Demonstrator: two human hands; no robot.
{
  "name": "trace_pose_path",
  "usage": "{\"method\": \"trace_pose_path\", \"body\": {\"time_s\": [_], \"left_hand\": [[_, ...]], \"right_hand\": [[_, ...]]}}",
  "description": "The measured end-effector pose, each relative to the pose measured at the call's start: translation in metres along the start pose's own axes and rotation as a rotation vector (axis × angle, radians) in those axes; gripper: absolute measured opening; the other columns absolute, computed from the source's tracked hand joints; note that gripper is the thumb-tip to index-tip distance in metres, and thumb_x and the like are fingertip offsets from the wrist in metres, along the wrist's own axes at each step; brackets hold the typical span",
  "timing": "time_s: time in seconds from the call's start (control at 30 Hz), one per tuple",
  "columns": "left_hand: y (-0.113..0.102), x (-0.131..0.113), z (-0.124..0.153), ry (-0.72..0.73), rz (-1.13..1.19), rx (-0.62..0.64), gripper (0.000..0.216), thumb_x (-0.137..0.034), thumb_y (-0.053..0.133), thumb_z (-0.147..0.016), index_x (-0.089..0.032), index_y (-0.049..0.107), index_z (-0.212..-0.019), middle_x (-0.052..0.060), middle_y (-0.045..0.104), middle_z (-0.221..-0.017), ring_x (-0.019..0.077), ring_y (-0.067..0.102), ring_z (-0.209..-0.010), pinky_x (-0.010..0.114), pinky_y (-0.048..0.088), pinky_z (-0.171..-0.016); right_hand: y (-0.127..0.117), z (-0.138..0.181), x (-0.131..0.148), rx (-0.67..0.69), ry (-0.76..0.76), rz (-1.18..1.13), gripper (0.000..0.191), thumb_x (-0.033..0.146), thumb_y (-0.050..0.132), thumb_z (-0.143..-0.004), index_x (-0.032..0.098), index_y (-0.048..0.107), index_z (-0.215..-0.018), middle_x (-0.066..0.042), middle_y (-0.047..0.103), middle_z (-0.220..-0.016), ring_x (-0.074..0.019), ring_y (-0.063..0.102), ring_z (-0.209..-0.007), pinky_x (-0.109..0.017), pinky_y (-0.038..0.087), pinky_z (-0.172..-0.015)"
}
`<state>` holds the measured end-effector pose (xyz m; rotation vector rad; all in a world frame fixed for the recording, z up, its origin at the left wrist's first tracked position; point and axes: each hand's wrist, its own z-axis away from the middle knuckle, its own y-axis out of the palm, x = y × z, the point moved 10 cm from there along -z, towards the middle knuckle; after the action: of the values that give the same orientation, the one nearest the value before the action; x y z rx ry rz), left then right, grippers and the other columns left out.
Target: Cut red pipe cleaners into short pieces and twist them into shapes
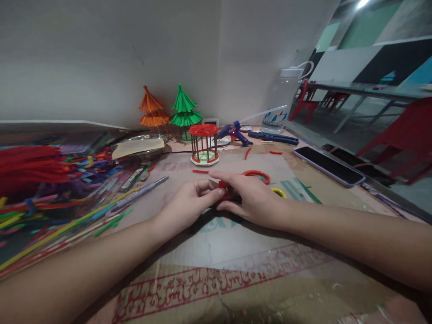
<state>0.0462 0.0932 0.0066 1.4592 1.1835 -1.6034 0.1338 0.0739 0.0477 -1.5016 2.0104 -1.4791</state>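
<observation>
My left hand [199, 196] pinches a small red piece [222, 184] between thumb and bent fingers, over the white sheet [216, 252]. Reaching in from the right, my right hand [251, 193] is closed around the other side of it; its fingertips meet the piece, whose lower part is dark and hidden. Scissors with a red-orange handle loop [261, 173] and a yellow one lie behind my right hand, their blades covered. Just beyond stands a small pavilion frame [204, 155] with a red top and brown posts. A short red strip [200, 171] lies in front of it.
Orange [153, 108] and green [184, 105] tiered roofs stand by the wall. A blue glue gun [236, 133], blue-handled tool [273, 137], water bottle [280, 99] and phone [329, 165] are on the right. Colourful craft stems [37, 171], a pen [148, 186] and metal dish [138, 148] occupy the left.
</observation>
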Motion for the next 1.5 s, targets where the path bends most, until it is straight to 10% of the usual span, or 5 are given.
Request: {"method": "trace_pose_path", "body": {"time_s": [0.37,1.5], "left_hand": [[-0.007,0.009,0.001,-0.093,0.184,-0.068,0.025,-0.038,0.074,-0.079,-0.017,0.064,-0.071,0.002,0.072,-0.074,0.0154,0.064,-0.069,0.028,0.047,-0.071],[-0.007,0.010,-0.003,-0.051,0.058,-0.045,0.031,-0.046,0.070,-0.079,-0.016,0.064,-0.074,0.001,0.064,-0.073,0.0128,0.053,-0.066,0.026,0.038,-0.065]], "right_hand": [[-0.033,0.006,-0.009,-0.031,0.062,-0.057,0.052,0.033,0.062,-0.092,0.022,0.047,-0.141,-0.010,0.068,-0.115,-0.0222,0.067,-0.096,-0.038,0.055,-0.085],[-0.014,0.001,-0.005,-0.059,0.037,-0.012,0.042,0.024,0.067,-0.090,0.018,0.056,-0.130,-0.008,0.072,-0.106,-0.0196,0.068,-0.089,-0.034,0.055,-0.081]]}}
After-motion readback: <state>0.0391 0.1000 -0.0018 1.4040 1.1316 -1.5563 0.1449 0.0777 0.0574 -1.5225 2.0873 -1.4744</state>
